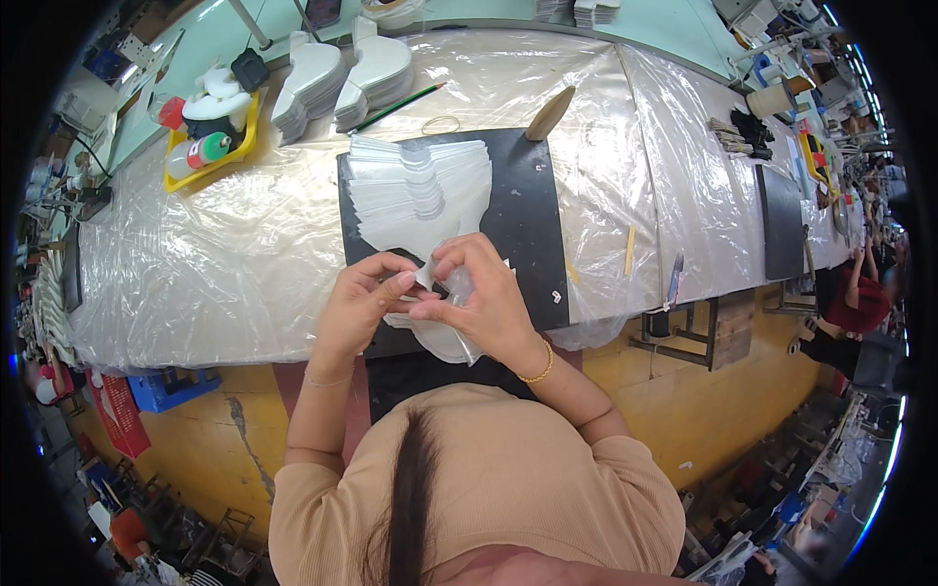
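White sheet [427,274] is sitting pinched between both hands at the picture's centre, over the near edge of a black mat [528,225]. Left hand [360,305] is coming in from seven o'clock, its thumb and forefinger pressing together on the sheet's left edge. Right hand [486,293] is coming in from five o'clock, its fingers curling over the top of the sheet and its thumb meeting them underneath, so both grips are closing on the same small piece. More clear and white pieces are hanging just below the hands, touching the sheet.

Going by size: a long table [176,283] is running from nine to three o'clock, covered in crinkled clear plastic. The mat is lying on it at the middle. A fanned stack [415,186] of the same white pieces is lying on the mat at twelve o'clock from the hands, just beside them. Two piles of white soles [342,78] are standing farther off at eleven o'clock. A yellow tray [210,146] with bottles is sitting at ten o'clock. A green pencil [396,107] and a rubber band [440,124] are lying beyond the mat.

Another person [860,293] in red is working at three o'clock.
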Demonstrator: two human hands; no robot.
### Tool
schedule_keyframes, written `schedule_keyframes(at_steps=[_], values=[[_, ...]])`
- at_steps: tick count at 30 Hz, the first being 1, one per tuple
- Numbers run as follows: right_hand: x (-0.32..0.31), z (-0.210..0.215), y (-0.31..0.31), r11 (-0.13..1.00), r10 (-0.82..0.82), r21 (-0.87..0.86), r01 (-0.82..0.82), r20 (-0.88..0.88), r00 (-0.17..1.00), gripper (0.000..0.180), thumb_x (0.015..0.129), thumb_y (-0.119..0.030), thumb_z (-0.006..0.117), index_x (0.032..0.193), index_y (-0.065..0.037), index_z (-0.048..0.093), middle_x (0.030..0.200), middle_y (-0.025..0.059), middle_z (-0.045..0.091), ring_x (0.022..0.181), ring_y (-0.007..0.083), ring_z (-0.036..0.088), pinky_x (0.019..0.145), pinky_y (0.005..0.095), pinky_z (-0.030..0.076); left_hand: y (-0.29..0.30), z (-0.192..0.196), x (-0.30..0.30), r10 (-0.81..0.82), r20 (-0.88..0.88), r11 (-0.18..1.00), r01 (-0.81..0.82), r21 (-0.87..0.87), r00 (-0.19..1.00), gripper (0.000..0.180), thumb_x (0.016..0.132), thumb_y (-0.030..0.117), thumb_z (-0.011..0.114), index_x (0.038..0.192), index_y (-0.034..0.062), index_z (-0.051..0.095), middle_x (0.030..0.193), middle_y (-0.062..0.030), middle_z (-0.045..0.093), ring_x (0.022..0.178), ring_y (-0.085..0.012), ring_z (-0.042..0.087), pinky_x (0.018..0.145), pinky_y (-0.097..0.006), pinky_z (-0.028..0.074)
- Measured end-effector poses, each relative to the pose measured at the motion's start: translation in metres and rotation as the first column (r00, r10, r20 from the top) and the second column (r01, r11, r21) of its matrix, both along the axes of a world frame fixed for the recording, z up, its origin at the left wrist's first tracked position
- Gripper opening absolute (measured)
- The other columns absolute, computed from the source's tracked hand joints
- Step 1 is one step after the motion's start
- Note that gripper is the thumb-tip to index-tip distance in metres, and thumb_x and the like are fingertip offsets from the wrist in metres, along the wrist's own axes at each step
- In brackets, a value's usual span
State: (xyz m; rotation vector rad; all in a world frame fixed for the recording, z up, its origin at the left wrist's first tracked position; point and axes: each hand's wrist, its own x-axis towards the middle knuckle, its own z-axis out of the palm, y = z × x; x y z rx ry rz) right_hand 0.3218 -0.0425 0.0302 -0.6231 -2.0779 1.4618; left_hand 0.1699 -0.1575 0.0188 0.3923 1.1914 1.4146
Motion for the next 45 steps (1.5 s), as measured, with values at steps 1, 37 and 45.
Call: schedule_keyframes(at_steps=[1,37,45], values=[[0.0,0.0,0.0,1.0,0.003,-0.021,-0.003,0.012,1.0,0.044,0.067,-0.028,0.086,0.087,-0.005,0.054,0.101,0.0121,0.056,0.092,0.025,0.058,0.08,0.0337,0.048,0.0,-0.001,0.002,-0.007,-0.016,1.0,0.007,0.008,1.0,0.016,0.093,0.011,0.061,0.103,-0.0026,0.061,0.088,-0.0097,0.066,0.083,-0.0187,0.068,0.074,-0.03,0.059],[0.137,-0.004,0.123,0.608,-0.59,-0.786,0.111,-0.353,0.726,0.013,0.099,-0.02,0.054,0.092,-0.01,0.049,0.074,0.0032,0.049,0.054,0.0082,0.044,0.041,0.0189,0.039,-0.008,0.02,0.002,-0.42,-0.127,0.872,0.361,-0.331,0.898,0.029,0.085,0.002,0.068,0.114,-0.0005,0.067,0.099,-0.0104,0.068,0.074,-0.0117,0.066,0.067,-0.022,0.056],[0.152,-0.005,0.123,0.65,-0.732,-0.592,0.477,-0.318,0.603,0.017,0.097,-0.021,0.058,0.09,-0.01,0.047,0.075,0.0029,0.049,0.057,0.0081,0.044,0.046,0.0198,0.037,0.001,-0.003,0.008,-0.473,-0.383,0.872,0.359,-0.333,0.793,0.025,0.085,0.001,0.067,0.109,-0.0021,0.068,0.093,-0.0117,0.068,0.071,-0.0119,0.065,0.064,-0.023,0.053]])
